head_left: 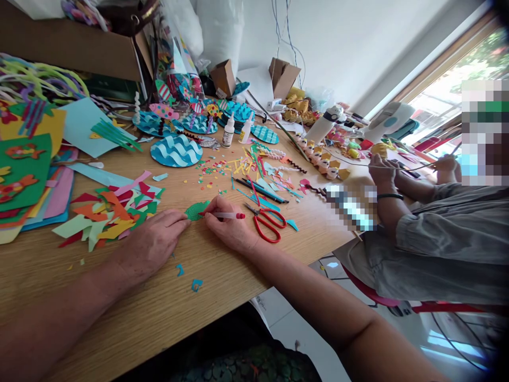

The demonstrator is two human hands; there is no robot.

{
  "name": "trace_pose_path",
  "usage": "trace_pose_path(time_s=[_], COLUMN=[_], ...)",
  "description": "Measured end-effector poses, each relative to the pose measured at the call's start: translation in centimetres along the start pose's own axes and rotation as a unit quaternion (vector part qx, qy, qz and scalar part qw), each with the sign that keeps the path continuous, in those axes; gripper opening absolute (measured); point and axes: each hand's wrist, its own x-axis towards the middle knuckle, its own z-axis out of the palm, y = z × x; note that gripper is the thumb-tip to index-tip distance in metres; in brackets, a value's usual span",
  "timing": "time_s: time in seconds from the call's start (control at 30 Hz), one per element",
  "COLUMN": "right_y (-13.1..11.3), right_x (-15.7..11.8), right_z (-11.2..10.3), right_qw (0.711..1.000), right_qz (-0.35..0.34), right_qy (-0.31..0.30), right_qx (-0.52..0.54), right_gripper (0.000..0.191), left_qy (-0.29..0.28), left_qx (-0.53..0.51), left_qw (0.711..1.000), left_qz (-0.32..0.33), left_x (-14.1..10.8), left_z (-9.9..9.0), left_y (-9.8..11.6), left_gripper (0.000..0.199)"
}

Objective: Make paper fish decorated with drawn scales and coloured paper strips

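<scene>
A small green paper piece with fine marks lies flat on the wooden table. My left hand rests at its left edge, fingers together, fingertips on the paper. Between the closed fingers of my right hand is a red pen, its tip at the green piece's right side. Red-handled scissors lie just right of my right hand. Left of the green piece is a pile of coloured paper scraps.
Behind are blue wavy discs, glue bottles, pens and small confetti bits. Green card sheets stack at the left. At the right, another person in a grey shirt holds a thin strand.
</scene>
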Motion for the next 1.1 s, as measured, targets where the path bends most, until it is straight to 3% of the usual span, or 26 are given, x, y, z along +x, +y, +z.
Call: trace_pose_path(time_s=[0.57, 1.1], right_y=[-0.27, 0.42], right_x=[-0.01, 0.30], right_z=[-0.16, 0.35], right_qw=[0.999, 0.999], right_qz=[0.001, -0.021], right_qy=[0.023, 0.009], right_qx=[0.035, -0.023], right_gripper=[0.003, 0.002], left_qy=[-0.012, -0.016], left_qx=[0.002, -0.006], left_qw=[1.000, 1.000], left_qz=[-0.014, -0.006], left_x=[0.08, 0.14], left_z=[-0.19, -0.30], left_y=[0.09, 0.12], left_gripper=[0.040, 0.040])
